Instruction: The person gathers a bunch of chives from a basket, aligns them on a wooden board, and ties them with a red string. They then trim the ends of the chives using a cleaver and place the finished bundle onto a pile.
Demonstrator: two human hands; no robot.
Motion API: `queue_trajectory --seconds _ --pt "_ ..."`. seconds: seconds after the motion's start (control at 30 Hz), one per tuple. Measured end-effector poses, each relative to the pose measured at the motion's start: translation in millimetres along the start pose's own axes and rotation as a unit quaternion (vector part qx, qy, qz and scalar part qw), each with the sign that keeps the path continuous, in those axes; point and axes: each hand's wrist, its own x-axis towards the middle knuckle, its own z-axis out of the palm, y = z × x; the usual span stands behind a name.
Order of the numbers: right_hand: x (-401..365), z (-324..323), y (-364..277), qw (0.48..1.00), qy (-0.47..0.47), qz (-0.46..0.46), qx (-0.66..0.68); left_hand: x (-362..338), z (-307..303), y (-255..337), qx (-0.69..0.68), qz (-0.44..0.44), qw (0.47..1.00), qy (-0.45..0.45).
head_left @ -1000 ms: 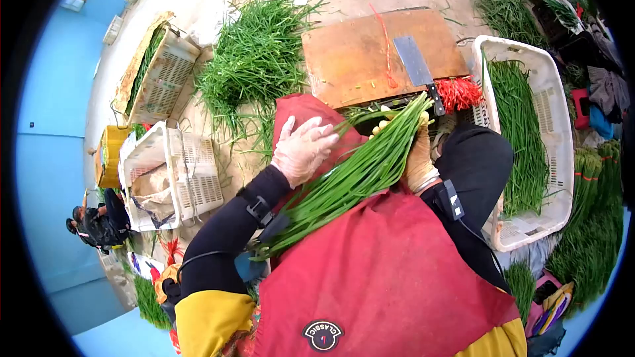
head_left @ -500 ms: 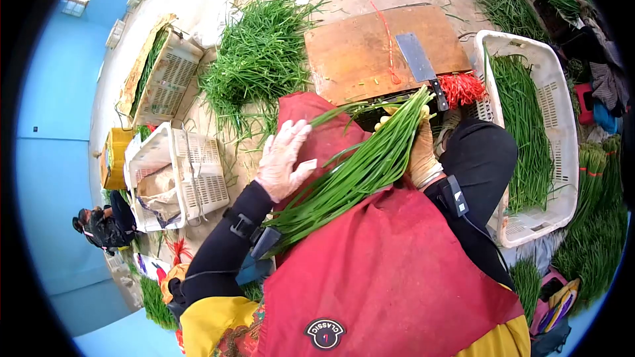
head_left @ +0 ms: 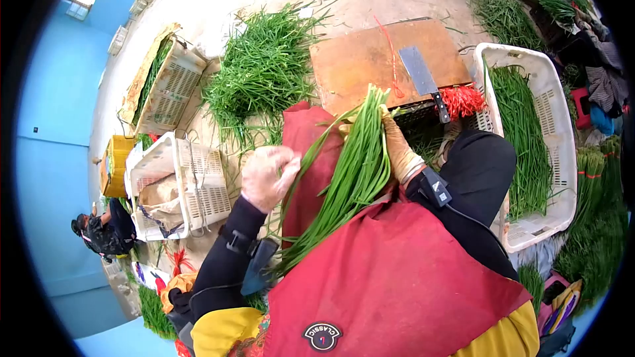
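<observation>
Greens take up most of what the head camera shows. The bundle of greens (head_left: 354, 172) stands slanted across the person's lap on the near side of the cutting board (head_left: 360, 59), its upper end just short of the board's near edge and its lower end trailing down over the red apron (head_left: 390, 271).

The right hand (head_left: 397, 149), in a yellowish glove, is wrapped tight round the bundle close to its upper end. That grip looks meant to keep the long leaves together while the rest hangs free.

The left hand (head_left: 266, 175), in a thin clear glove, sits to the near left of the board. Its fingertips are bunched together on a few stray leaves (head_left: 311, 142) at the bundle's edge, drawing them a little apart from the rest.

A cleaver (head_left: 417, 71) lies flat on the board's right half with its handle toward the person, easy for the right hand to reach. Red ties (head_left: 462, 99) are heaped at the board's near right corner. A loose heap (head_left: 264, 69) of greens spreads on the floor just left of the board. To the right of the board stands a white crate (head_left: 561, 125) with greens laid lengthwise inside.
</observation>
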Motion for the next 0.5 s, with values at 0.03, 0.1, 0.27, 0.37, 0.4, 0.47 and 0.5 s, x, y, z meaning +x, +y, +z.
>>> queue_trajectory --seconds 0.03,0.1,0.27,0.37,0.4,0.47,0.5 --pt "5.4 7.1 -0.6 0.999 -0.033 0.014 -0.006 10.4 5.9 -1.3 0.009 -0.018 1.000 -0.002" --pt "8.8 19.7 -2.7 0.997 -0.074 0.026 -0.026 22.9 16.9 6.3 0.006 -0.033 0.999 -0.038" --pt "4.5 35.6 0.4 0.999 -0.026 0.003 0.026 26.8 38.0 18.1 0.047 0.021 0.996 -0.073" --pt "4.7 42.9 0.4 0.994 -0.094 -0.046 -0.010 23.3 40.1 21.7 -0.016 0.030 0.998 -0.058" --pt "0.8 48.0 -0.6 0.994 -0.094 -0.046 -0.011 22.0 41.9 24.4 -0.052 0.030 0.997 -0.052" --pt "-8.4 58.1 -2.1 0.994 -0.101 -0.025 0.020 19.9 45.6 21.6 -0.143 -0.001 0.986 -0.084" --pt "-11.2 59.5 -2.2 0.994 -0.102 -0.025 0.020 21.4 46.6 21.2 -0.143 -0.001 0.986 -0.084"
